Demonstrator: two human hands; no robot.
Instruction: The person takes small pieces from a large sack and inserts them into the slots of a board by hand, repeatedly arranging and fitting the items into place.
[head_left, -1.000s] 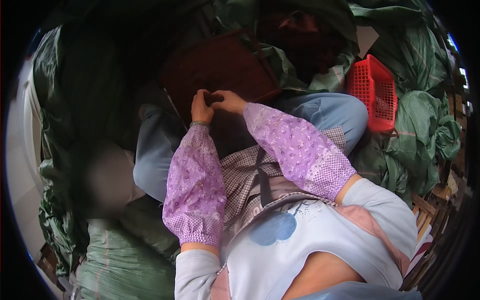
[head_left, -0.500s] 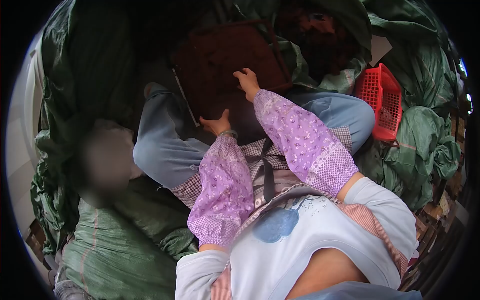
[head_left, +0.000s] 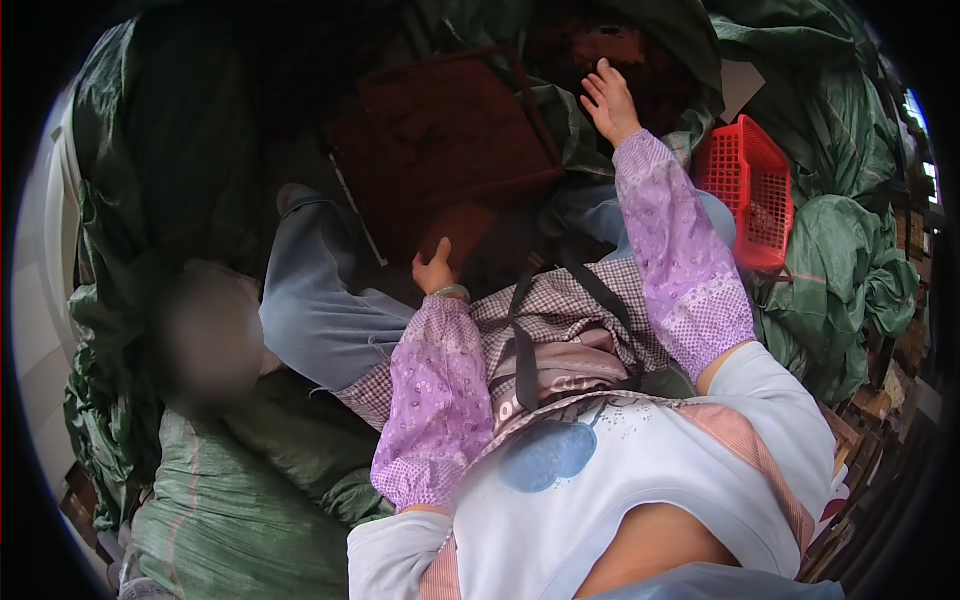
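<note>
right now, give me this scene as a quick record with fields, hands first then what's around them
left hand: open, nothing seen in it, near the dark red panel
right hand: open, fingers spread, farther forward than the left
red basket: beyond the right knee
green sacks: on both sides
light: dim ahead, panel details hard to tell

Dark red material (head_left: 612, 44) lies in green sacking (head_left: 566, 118)

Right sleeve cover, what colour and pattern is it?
Right sleeve cover: purple with small flowers, clearest in the head view.
</note>
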